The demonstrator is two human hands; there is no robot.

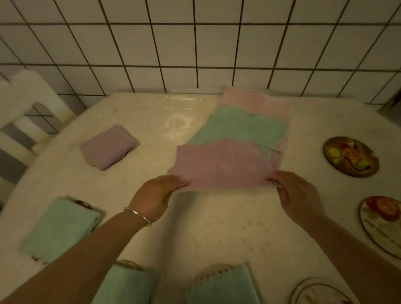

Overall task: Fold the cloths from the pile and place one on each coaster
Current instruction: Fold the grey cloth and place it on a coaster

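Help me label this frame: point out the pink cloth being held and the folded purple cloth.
pink cloth [222,164], head view, middle of the flat fabric.
folded purple cloth [108,146], head view, centre of its top.

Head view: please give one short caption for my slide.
Both hands, left and right, pinch the pink cloth by its near corners.
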